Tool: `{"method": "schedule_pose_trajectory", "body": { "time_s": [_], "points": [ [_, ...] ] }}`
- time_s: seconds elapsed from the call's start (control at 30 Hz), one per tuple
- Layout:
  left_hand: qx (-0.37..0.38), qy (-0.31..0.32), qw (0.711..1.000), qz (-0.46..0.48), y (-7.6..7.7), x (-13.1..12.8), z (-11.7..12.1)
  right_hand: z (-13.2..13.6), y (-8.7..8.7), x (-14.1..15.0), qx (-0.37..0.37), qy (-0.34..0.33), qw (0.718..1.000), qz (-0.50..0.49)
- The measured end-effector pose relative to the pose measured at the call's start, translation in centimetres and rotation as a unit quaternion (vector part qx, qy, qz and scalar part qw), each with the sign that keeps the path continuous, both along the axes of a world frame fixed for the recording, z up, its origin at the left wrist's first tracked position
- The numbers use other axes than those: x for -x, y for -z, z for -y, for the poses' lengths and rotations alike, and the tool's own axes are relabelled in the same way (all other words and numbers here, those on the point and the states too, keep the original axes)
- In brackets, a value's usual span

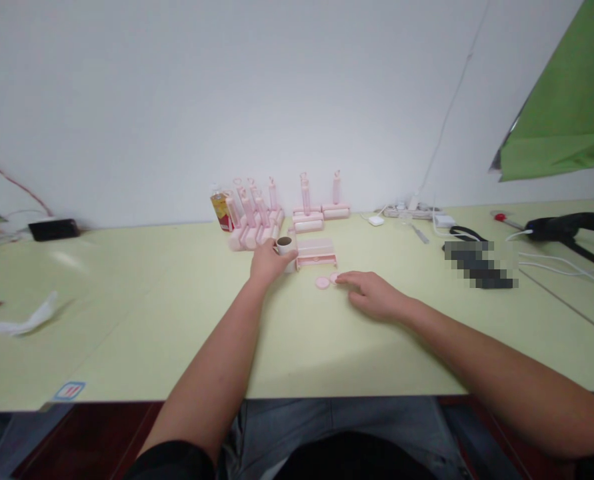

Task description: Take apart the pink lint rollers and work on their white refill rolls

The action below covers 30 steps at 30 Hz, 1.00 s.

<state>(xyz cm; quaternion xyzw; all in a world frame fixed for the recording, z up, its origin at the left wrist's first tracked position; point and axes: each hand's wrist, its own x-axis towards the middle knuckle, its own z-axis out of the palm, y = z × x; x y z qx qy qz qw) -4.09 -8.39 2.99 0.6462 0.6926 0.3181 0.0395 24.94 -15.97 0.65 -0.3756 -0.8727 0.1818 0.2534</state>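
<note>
My left hand (269, 262) is wrapped round a white lint roll (287, 247), which stands on end with its dark core facing up. Just right of it lie a pink lint roller frame (317, 260) and a clear, pale pink cover (317, 246). My right hand (374, 295) reaches in from the right with its fingers stretched out. Its fingertips touch a small pink disc (333, 277), partly hidden by them. Beside that, a second pink disc (322, 283) lies flat on the table.
Several pink lint rollers (257, 227) with upright handles stand behind my left hand, others (307, 220) further right. A yellow-red carton (221, 212) is at the wall. Cables (411, 211) and a black strap-like object (567, 227) lie right; a black phone-like object (54, 229) and crumpled tissue (31, 320) left.
</note>
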Motion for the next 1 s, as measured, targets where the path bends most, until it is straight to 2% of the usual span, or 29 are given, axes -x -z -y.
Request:
{"method": "schedule_pose_trajectory", "body": {
  "time_s": [0.17, 0.43, 0.6, 0.73, 0.8, 0.87, 0.93, 1.0],
  "points": [
    [0.065, 0.012, 0.998, -0.005, 1.1, 0.5, -0.6, 1.1, 0.2, 1.0, -0.023, -0.047, 0.995, 0.083],
    [0.073, 0.003, 0.997, -0.008, 1.2, 0.1, -0.1, 1.5, 0.3, 3.6, -0.089, -0.059, 0.987, 0.117],
    [0.078, -0.026, 0.997, 0.0, 0.0, -0.7, 1.2, 0.5, 0.4, 3.7, -0.102, -0.039, 0.991, 0.076],
    [0.054, -0.072, 0.996, -0.013, -2.2, -1.3, 2.8, -2.7, -1.8, 3.7, -0.12, -0.003, 0.992, 0.027],
    [0.037, -0.032, 0.999, -0.021, -3.1, -2.1, 3.7, -5.3, -3.5, 4.0, -0.127, 0.019, 0.991, 0.026],
    [0.035, 0.078, 0.996, -0.022, -3.2, -3.5, 4.8, -8.3, -5.1, 4.5, -0.116, 0.04, 0.99, 0.071],
    [0.061, 0.207, 0.976, -0.018, -2.6, -5.3, 6.0, -11.4, -6.4, 5.2, -0.078, 0.065, 0.983, 0.155],
    [0.077, 0.275, 0.957, -0.049, -1.3, -7.3, 7.1, -14.3, -7.0, 6.2, -0.056, 0.087, 0.978, 0.181]
  ]
}}
